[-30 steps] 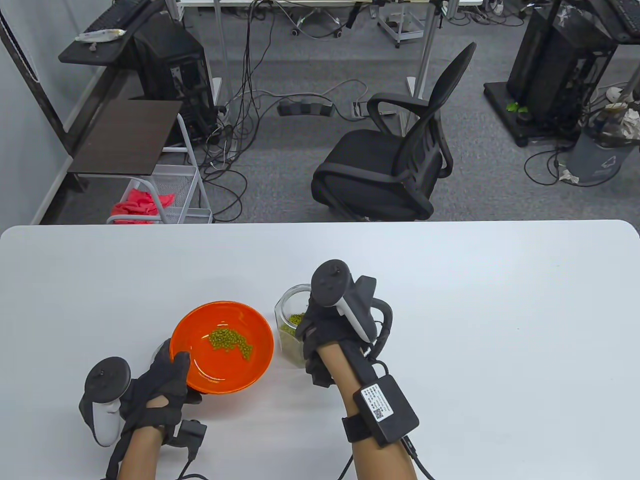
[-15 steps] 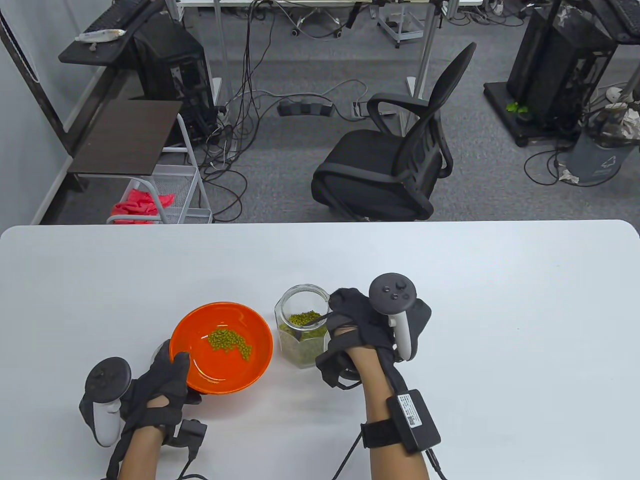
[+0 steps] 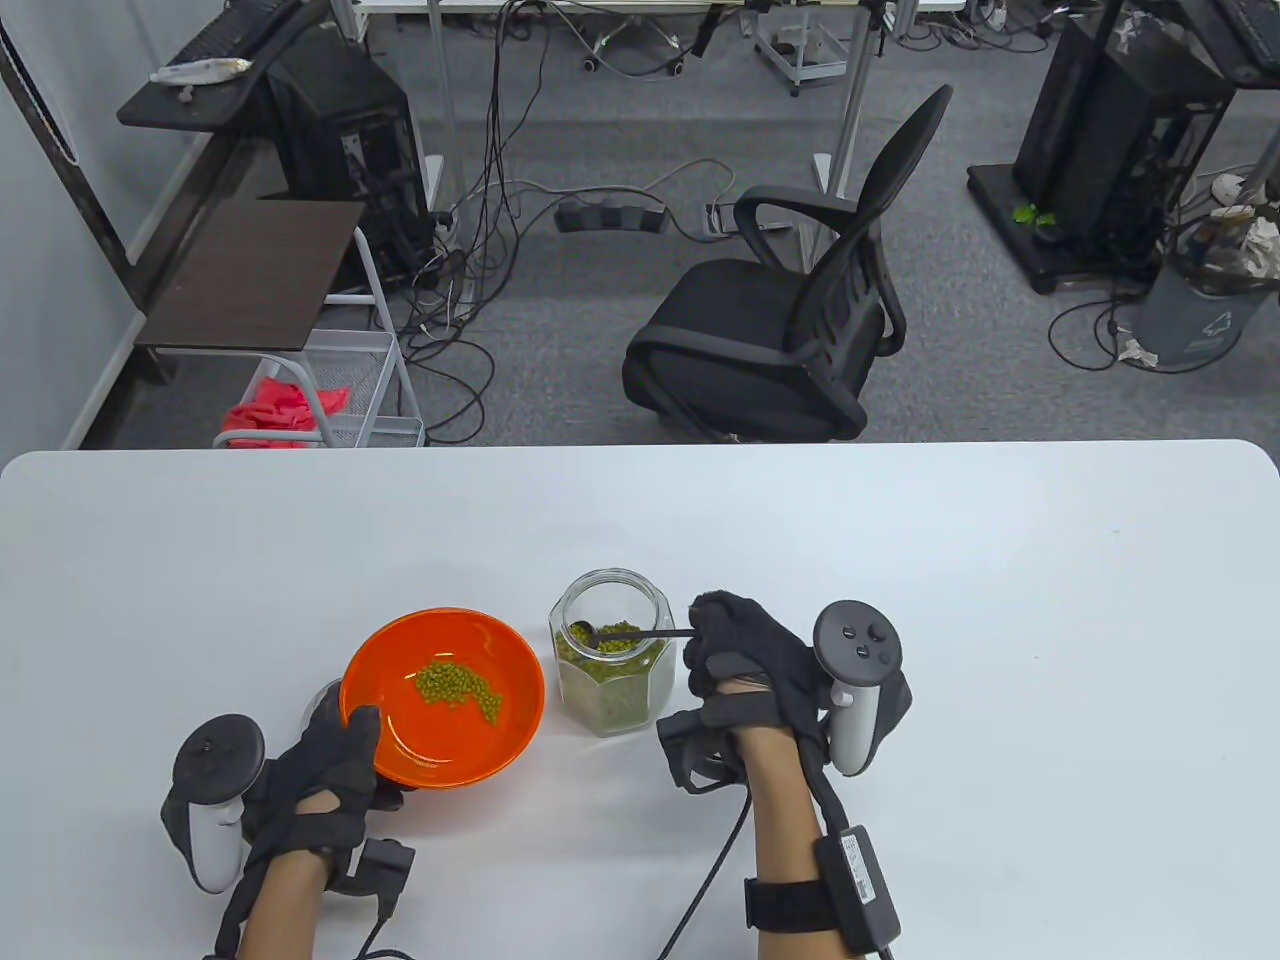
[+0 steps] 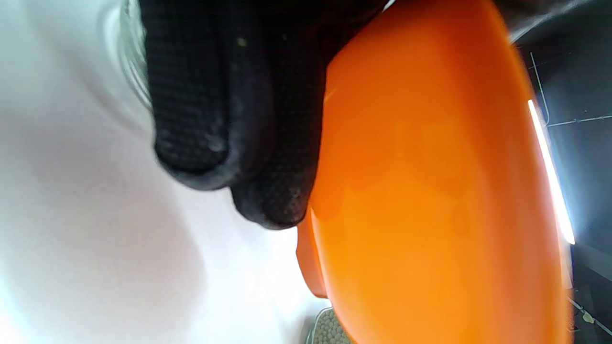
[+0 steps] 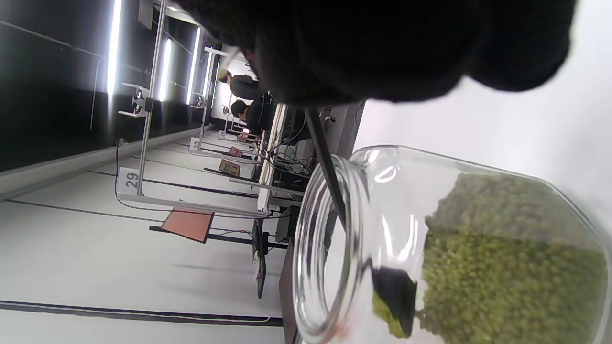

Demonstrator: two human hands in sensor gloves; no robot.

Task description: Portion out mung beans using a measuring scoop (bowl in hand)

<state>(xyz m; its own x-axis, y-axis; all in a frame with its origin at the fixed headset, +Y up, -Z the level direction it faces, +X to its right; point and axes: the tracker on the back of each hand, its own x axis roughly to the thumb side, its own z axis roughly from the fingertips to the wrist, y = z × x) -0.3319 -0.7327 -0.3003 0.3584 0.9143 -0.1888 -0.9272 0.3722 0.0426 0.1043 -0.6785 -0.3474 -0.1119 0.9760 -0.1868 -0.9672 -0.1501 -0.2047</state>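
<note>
We see the measuring scoop (image 3: 625, 633) lying almost level, its long handle running left from our right hand (image 3: 745, 665), which pinches its end; its head is inside the glass jar (image 3: 610, 668), at the mung beans (image 3: 612, 645). Our left hand (image 3: 320, 780) grips the orange bowl (image 3: 400, 740) by its near rim.

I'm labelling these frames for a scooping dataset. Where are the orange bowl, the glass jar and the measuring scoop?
orange bowl (image 3: 400, 725): table view, bare inner wall near the left rim.
glass jar (image 3: 615, 700): table view, front wall.
measuring scoop (image 3: 640, 633): table view, thin handle across the jar mouth.
</note>
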